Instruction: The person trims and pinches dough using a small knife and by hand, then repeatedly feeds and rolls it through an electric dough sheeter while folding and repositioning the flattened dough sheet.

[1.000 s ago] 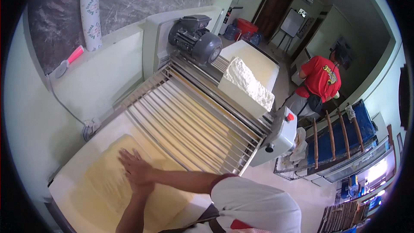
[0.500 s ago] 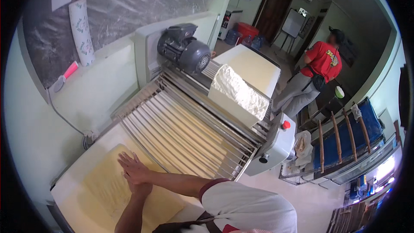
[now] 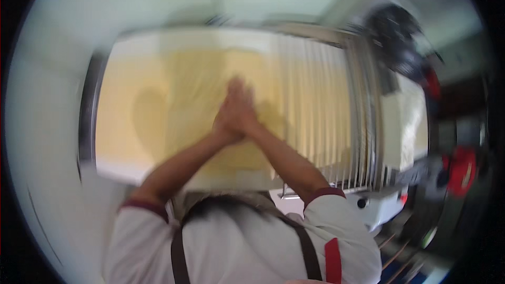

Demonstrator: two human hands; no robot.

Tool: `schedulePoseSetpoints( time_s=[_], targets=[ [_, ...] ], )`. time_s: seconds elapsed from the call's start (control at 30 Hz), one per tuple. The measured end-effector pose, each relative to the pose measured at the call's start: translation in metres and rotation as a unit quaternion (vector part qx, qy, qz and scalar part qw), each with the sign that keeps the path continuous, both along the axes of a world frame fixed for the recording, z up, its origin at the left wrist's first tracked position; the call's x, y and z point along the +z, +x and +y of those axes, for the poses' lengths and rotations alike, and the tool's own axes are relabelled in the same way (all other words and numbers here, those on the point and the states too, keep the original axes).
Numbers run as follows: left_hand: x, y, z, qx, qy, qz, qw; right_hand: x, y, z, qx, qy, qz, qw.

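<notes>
My left hand [image 3: 225,125] and my right hand [image 3: 244,109] are brought together palm to palm, their straight fingers pointing away from me. Motion blurs both, and the right partly covers the left. Nothing shows between them. Beneath lies a pale yellow sheet of dough [image 3: 192,105], roughly rectangular, its far edge slightly uneven. It rests on the yellowish belt [image 3: 118,94] of a dough sheeter. Whether my hands touch the dough I cannot tell.
Right of the dough, a metal bar guard [image 3: 315,100] spans the belt. Beyond stand a white bin [image 3: 392,131], a dark motor [image 3: 397,37] and a grey control box [image 3: 381,208]. A blurred person in red [image 3: 462,171] is at the far right. A pale wall [image 3: 47,110] stands left.
My view has swung so the belt lies straight across before me. My hands, earlier overlapping low over the dough, are now pressed palm to palm. The dough stays on the belt.
</notes>
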State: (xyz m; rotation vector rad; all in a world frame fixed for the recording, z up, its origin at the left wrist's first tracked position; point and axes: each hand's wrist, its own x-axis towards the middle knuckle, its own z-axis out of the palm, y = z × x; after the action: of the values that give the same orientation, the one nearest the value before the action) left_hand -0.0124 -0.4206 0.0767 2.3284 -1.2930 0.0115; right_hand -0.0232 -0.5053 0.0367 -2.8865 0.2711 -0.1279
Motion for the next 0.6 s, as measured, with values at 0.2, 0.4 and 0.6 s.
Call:
schedulePoseSetpoints(
  time_s=[0.2, 0.4, 0.6],
  targets=[
    [-0.035, 0.027, 0.076, 0.071, 0.009, -0.02, 0.997, 0.02, 0.037, 0.07, 0.068, 0.077, 0.007, 0.995],
    [-0.042, 0.044, 0.11, 0.068, 0.05, 0.034, 0.996, 0.013, 0.066, 0.108, 0.056, 0.093, 0.016, 0.994],
    [-0.02, 0.079, 0.123, 0.029, 0.177, -0.005, 0.984, 0.016, 0.098, 0.123, 0.051, 0.021, -0.004, 0.998]
  ],
)
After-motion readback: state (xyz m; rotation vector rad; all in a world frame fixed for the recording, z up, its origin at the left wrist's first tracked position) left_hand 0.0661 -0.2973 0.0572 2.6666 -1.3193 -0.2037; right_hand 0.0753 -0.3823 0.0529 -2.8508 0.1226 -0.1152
